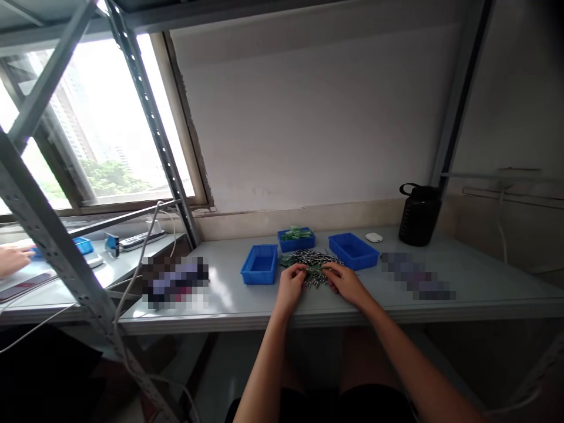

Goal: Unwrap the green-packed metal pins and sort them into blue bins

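A loose pile of thin metal pieces [317, 281], which look like screws or pins, lies on the grey table. Above its near part, my left hand [291, 284] and my right hand [346, 283] face each other with fingers closed. Between their fingertips stretches a small green plastic piece [314, 269], pinched at both ends. Its exact kind is too small to make out. More green plastic lies at the pile's left edge, partly hidden by my left hand. Behind the pile, a blue tray [296, 244] holds several crinkled green plastic pieces [295, 233].
A blue tray [259, 278] stands left of the pile, another blue tray [355, 252] right. A white case [374, 237] and black bottle [419, 216] stand at back right. Blurred items flank the work area. At far left, another person's hand [15, 259] shows beyond the metal post [57, 235].
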A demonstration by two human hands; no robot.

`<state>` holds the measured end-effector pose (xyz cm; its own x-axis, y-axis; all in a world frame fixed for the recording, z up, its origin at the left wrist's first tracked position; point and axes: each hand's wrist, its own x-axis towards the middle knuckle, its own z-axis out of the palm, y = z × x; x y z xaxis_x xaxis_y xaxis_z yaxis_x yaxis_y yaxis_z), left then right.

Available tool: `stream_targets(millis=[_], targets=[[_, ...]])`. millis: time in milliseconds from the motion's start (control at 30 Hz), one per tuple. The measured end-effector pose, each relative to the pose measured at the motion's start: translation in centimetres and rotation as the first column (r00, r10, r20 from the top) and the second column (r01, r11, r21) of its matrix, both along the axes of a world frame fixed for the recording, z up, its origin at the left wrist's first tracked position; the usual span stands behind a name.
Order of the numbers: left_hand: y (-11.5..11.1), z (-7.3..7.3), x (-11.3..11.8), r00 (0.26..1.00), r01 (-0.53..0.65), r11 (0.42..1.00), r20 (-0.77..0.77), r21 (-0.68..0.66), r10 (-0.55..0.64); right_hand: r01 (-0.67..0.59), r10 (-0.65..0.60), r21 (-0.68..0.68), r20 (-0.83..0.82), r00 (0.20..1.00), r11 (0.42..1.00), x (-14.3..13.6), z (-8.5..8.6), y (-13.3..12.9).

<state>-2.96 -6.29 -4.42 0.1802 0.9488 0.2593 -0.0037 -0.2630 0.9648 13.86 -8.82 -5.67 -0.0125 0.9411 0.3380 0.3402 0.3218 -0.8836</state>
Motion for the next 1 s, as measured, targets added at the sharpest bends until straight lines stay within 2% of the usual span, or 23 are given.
stream_targets(millis=[100,167,267,433,600,667,767,833,900,1000], targets=[[-0.2,0.2,0.0,0.993,0.090,0.993,0.088,-0.077,-0.083,-0.103,0.105,0.019,-0.092,0.990,0.994,-0.2,0.3,-0.4],[-0.2,0.3,-0.1,0.985,0.120,0.987,0.140,-0.105,-0.104,-0.124,0.130,0.057,-0.102,0.986,0.991,-0.3,0.7,-0.7],[-0.2,0.2,-0.1,0.986,0.122,0.990,0.124,-0.077,-0.112,-0.127,0.134,0.075,-0.088,0.987,0.989,-0.4,0.9,-0.9],[-0.3,0.2,-0.1,0.983,0.093,0.995,0.161,-0.026,-0.088,-0.123,0.124,0.070,-0.007,0.992,0.990,-0.3,0.1,-0.1],[-0.9,0.8,-0.1,0.986,0.144,0.989,0.091,-0.012,-0.143,0.042,-0.082,0.224,0.170,0.982,0.974,-0.3,0.2,-0.1],[-1.2,1.2,-0.2,0.986,0.147,0.989,0.071,0.030,-0.149,-0.007,-0.033,0.208,0.188,0.982,0.978,-0.4,0.5,-0.5],[-1.6,1.5,-0.2,0.973,0.231,0.970,-0.005,0.069,-0.232,-0.108,0.083,0.161,0.154,0.985,0.981,-0.5,0.9,-0.9],[-1.7,1.6,-0.2,0.958,0.286,0.956,-0.039,0.056,-0.285,-0.102,0.081,0.152,0.140,0.987,0.983,-0.5,0.9,-0.9],[-1.6,1.4,-0.1,0.968,0.251,0.967,-0.018,0.039,-0.250,-0.067,0.049,0.136,0.132,0.990,0.988,-0.4,0.6,-0.7],[-1.2,1.1,0.1,0.994,0.103,0.994,0.037,0.037,-0.105,-0.081,0.070,0.096,0.114,0.991,0.992,-0.2,0.3,-0.3]])
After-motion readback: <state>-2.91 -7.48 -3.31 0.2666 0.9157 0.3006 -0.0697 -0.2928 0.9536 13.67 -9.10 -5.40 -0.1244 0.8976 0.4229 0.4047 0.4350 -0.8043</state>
